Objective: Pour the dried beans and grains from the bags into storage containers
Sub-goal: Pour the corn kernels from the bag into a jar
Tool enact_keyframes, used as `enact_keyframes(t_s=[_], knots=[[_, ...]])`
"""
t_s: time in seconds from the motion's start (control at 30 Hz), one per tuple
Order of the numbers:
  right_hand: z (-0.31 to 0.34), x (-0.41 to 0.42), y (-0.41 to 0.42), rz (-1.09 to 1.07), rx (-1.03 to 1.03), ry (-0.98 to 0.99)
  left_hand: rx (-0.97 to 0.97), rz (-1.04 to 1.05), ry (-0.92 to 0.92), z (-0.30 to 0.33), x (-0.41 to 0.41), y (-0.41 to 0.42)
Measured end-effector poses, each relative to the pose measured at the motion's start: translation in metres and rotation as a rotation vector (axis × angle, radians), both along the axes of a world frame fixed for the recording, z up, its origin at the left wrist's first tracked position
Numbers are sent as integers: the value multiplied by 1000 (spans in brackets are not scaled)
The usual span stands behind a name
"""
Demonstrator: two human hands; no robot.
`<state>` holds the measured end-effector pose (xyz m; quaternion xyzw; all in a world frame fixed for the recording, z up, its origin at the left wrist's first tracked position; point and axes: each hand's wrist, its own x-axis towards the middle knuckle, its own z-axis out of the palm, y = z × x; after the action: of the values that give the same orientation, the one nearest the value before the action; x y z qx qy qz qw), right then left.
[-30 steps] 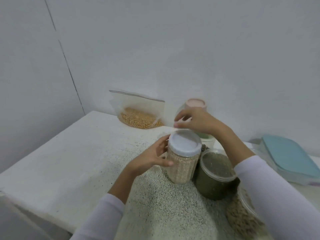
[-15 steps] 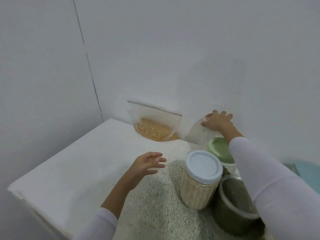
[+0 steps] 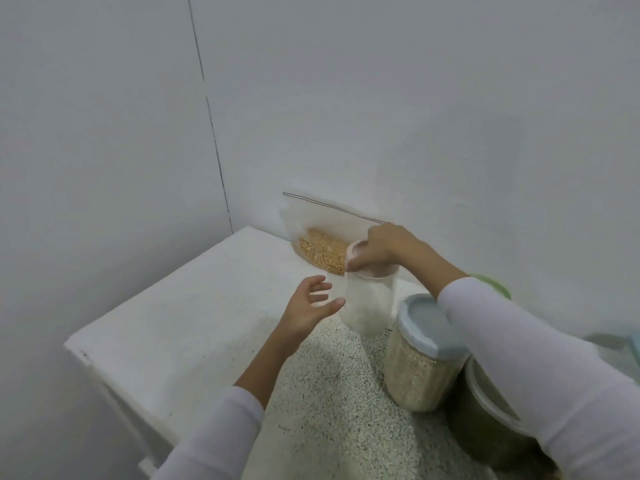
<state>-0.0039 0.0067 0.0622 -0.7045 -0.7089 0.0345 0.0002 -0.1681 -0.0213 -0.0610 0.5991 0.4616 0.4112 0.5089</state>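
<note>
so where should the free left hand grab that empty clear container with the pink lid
Around the mid body of the empty container, coming in from its left side. The right hand grips the pink lid from above, so the top is taken. The bare, roughly cylindrical wall faces the open left hand, whose fingers could likely wrap it.

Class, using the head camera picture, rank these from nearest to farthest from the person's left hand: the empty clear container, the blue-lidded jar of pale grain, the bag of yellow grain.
1. Empty clear container: just right of the left hand, gripped at its pink lid by the right hand.
2. Blue-lidded jar: further right, toward the person.
3. Bag of yellow grain: behind, against the wall.
</note>
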Motion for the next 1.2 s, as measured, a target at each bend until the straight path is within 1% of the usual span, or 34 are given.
enact_keyframes(t_s=[0.07, 0.1, 0.2, 0.3, 0.33, 0.4, 0.47, 0.53, 0.57, 0.63, 0.73, 0.83, 0.87, 0.97, 1.07, 1.17, 1.2], knots=[[-2, -25, -5, 28, 12, -24, 78, 46, 61, -1, -1, -3], [-3, -39, -8, 51, 14, -32, 113, 56, 56, -2, -3, -5], [-6, -76, -21, 102, 62, 3, 221, 79, -53, -5, -9, -9], [-18, -112, -31, 121, 172, -82, 268, 217, -128, -10, -23, -6], [-29, -125, -32, 95, 214, -81, 285, 281, -99, -9, -29, -9], [-49, -147, -39, 35, 285, -22, 341, 396, -53, -3, -40, -16], [-60, -164, -42, 34, 343, 28, 383, 437, -63, -4, -51, -17], [-62, -174, -44, 34, 348, 126, 378, 454, 20, -3, -62, -18], [-61, -176, -44, 10, 346, 191, 381, 445, 47, -2, -67, -17], [-63, -181, -45, -39, 369, 295, 330, 400, 27, -3, -78, -17], [-68, -184, -45, -79, 430, 360, 201, 326, -76, -1, -83, -16], [-69, -184, -43, -87, 464, 373, 86, 258, -209, -3, -84, -11], [-70, -182, -43, -81, 479, 368, 85, 247, -191, -5, -86, -8], [-71, -174, -42, -7, 501, 362, 170, 175, 7, -7, -96, -3], [-70, -163, -42, 83, 466, 387, 198, 94, -30, -10, -102, -2], [-69, -154, -40, 187, 434, 406, 198, 60, -75, -8, -103, -3], [-69, -150, -38, 232, 412, 444, 187, 55, -82, -8, -104, -3]])
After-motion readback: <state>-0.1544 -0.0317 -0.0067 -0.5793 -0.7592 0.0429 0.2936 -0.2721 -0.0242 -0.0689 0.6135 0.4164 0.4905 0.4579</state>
